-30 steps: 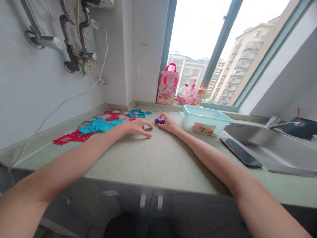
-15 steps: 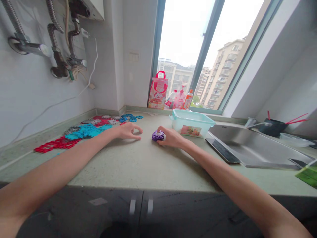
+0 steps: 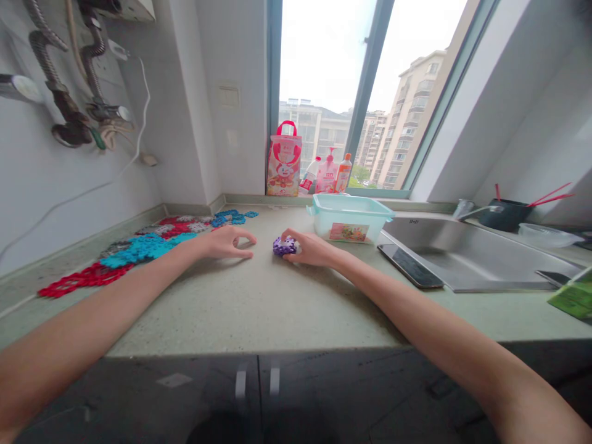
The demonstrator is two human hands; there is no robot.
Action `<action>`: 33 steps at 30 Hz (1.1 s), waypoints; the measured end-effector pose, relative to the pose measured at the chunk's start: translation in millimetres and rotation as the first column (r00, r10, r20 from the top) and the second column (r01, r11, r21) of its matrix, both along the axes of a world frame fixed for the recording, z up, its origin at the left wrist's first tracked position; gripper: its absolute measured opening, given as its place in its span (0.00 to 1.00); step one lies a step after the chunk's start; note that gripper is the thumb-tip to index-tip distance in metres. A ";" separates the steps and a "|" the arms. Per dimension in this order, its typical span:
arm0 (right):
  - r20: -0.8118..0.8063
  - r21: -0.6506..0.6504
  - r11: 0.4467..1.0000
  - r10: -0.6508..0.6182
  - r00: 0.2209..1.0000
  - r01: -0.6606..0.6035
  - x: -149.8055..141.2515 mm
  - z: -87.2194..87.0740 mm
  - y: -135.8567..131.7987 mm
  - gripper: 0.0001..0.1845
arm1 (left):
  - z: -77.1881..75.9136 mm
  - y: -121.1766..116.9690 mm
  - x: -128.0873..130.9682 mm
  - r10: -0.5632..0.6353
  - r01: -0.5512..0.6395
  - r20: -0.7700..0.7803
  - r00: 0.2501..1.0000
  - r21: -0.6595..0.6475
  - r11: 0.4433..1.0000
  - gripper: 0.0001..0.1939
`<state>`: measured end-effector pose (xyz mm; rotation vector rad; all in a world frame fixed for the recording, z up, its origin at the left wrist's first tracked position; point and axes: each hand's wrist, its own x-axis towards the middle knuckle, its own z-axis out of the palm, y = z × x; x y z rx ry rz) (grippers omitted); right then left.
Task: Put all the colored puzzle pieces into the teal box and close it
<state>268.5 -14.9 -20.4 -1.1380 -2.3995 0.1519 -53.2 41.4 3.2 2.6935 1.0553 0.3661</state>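
A small purple and white bundle of knobbly, lacy pieces (image 3: 280, 247) rests on the counter (image 3: 222, 308), gripped between the thumb and fingers of my right hand (image 3: 308, 248). To its left, my left hand (image 3: 229, 242) hovers low over the counter, thumb and fingers apart and holding nothing. Beside and behind that hand lie flat lacy pieces in groups: red ones (image 3: 78, 279), bright blue ones (image 3: 148, 248), darker blue ones (image 3: 231, 217) and some grey ones. The part of the purple bundle inside my right palm is hidden.
Behind my right hand stands a pale turquoise plastic tub (image 3: 352, 216). A dark phone (image 3: 409, 265) lies by the steel sink (image 3: 481, 262). On the sill are a pink bag (image 3: 283, 163) and several bottles (image 3: 326, 174). A white cable (image 3: 139, 129) hangs along the left wall.
The whole view has shifted, so things sit further left in it. My right hand still holds the purple bundle, and my left hand stays spread beside it.
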 end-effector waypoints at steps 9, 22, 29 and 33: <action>0.004 -0.030 0.999 -0.025 1.000 0.025 -4.6 4.2 -0.5 0.27 | 2.9 -2.2 1.6 0.016 -0.016 -0.049 0.999 0.002 1.000 0.33; -0.290 -0.058 0.996 0.050 0.956 -0.070 7.2 31.7 -6.2 0.24 | -0.9 1.8 -0.7 -0.004 0.004 -0.049 0.999 0.000 1.000 0.33; -0.496 0.212 0.952 -0.091 0.864 0.222 70.5 82.9 -1.0 0.25 | -6.3 7.0 -4.2 0.034 -0.034 -0.024 0.999 0.009 0.999 0.32; -0.461 0.233 0.792 -0.422 0.781 0.565 114.3 83.4 11.2 0.24 | -5.0 5.6 -3.6 0.029 -0.029 -0.021 0.999 0.008 1.000 0.32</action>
